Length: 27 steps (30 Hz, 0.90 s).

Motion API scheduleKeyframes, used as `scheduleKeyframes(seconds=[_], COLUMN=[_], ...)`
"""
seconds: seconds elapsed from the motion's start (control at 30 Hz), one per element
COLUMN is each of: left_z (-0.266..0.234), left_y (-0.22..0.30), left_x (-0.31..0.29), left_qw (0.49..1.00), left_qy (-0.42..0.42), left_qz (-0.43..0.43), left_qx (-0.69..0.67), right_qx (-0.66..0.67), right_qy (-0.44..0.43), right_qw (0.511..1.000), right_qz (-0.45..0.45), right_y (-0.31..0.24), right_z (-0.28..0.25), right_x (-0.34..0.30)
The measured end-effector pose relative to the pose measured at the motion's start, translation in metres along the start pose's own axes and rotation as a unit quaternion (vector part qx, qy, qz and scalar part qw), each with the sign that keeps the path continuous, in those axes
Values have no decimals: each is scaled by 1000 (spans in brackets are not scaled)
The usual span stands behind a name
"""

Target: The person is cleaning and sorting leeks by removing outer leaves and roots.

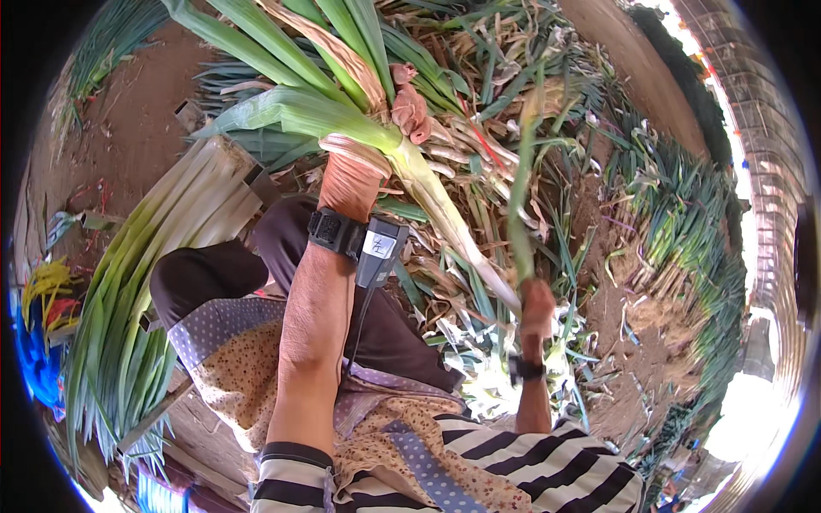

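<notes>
My left hand (pixel 410 115) is closed round a large leek (pixel 436 201) where its white shank meets the green leaves. Part of the hand is hidden behind a drooping leaf. The leek slants from upper left to lower right, its pale lower end beside my right hand (pixel 536 309). That hand, a little blurred, is closed at the lower end of a long green leaf strip (pixel 522 188), which stands up above it. My left wrist carries a black watch-like band and a small black box (pixel 380 252) with a cable.
A bundle of trimmed leeks (pixel 162 222) lies on a low metal-ended rack at my left. Peeled leaves and husks (pixel 479 77) cover the ground ahead, with pale scraps (pixel 500 368) near my lap. More leeks (pixel 684 256) line the right side. Bare soil (pixel 137 94) shows at far left.
</notes>
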State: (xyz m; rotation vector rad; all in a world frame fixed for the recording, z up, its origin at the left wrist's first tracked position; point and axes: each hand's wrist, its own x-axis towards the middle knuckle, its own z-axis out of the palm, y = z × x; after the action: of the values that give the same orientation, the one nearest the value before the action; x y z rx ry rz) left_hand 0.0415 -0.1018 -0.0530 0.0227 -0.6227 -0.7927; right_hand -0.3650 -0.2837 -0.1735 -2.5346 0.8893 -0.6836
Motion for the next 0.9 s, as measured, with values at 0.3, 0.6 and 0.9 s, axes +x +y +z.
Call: scheduleKeyframes(seconds=[0.3,0.6,0.9], left_z=[5,40,52], left_y=[6,-30,-34], left_x=[-9,-4,-3], left_qw=[998,998,915], left_qy=[-29,48,322], left_qz=[18,-41,-9], left_qx=[-47,31,241], right_qx=[-268,395,337], right_qy=[-277,-354,-40], right_qw=[853,844,932], right_qz=[352,87,130], right_y=[24,-205,-232], right_z=[-49,12,10], right_x=[-39,92,111])
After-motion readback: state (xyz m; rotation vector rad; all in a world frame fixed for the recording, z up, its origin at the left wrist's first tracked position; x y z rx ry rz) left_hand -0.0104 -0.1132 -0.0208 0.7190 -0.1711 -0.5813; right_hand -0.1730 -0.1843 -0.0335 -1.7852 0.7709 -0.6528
